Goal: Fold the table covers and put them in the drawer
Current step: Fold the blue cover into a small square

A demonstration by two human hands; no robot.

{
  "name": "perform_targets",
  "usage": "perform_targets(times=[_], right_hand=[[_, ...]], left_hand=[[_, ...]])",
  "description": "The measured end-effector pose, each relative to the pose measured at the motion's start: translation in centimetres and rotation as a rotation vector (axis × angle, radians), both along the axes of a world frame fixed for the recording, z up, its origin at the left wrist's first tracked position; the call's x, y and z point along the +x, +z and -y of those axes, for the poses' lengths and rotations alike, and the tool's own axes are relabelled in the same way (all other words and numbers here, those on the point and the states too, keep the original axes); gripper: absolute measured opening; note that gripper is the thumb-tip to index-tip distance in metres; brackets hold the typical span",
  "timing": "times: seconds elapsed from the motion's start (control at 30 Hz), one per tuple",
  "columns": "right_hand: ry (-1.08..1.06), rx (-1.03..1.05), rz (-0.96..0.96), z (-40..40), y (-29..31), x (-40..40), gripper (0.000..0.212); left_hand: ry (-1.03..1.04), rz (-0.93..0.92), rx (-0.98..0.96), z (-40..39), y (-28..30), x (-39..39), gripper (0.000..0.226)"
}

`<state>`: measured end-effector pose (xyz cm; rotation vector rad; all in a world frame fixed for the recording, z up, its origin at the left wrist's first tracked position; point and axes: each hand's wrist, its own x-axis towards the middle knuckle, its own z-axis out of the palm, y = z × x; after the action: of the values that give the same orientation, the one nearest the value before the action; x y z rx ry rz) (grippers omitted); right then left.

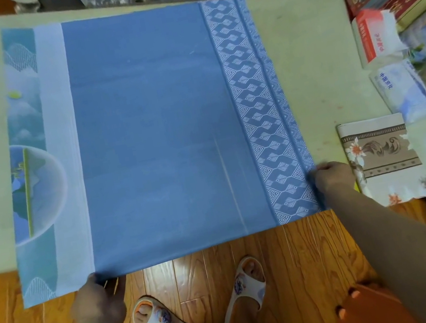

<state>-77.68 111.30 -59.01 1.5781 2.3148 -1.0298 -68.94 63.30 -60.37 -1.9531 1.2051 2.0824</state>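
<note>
- Blue patterned fabric table cover [155,131] lies spread flat on the pale table [311,64], its near edge overhanging the table's near edge.
- Left hand [99,298] grips the cover's near edge; right hand [332,175] pinches its right edge.
- Folded floral cover [382,157] lies at the table's near right corner.
- Wooden plank floor [294,258] lies below.

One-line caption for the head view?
Both hands, left and right, grip the blue table cover spread on the table.

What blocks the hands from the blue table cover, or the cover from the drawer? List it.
Nothing blocks the hands: the left hand grips the blue table cover at its near edge, and the right hand pinches its right edge. No drawer is in view, so that path cannot be judged.
</note>
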Motion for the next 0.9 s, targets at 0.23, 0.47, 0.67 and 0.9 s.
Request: perform_targets(times=[0.23,0.47,0.67,0.9], right_hand=[[-0.142,-0.049,-0.064,0.5,2.0,5.1,0.027],[-0.703,-0.749,-0.324,5.1,1.1,11.0,0.031],[-0.855,-0.912,-0.435,7.7,3.3,7.3,0.017],[-0.808,-0.789,-0.325,8.4,4.3,6.5,0.009]], left_hand=[[-0.059,-0.024,0.086,0.7,0.1,1.1,0.035],[0.040,-0.105,0.171,1.0,0.7,1.8,0.009],[0.173,-0.369,0.221,2.1,3.1,0.9,0.049],[0.078,-0.453,0.117,3.1,6.4,-3.4,0.025]])
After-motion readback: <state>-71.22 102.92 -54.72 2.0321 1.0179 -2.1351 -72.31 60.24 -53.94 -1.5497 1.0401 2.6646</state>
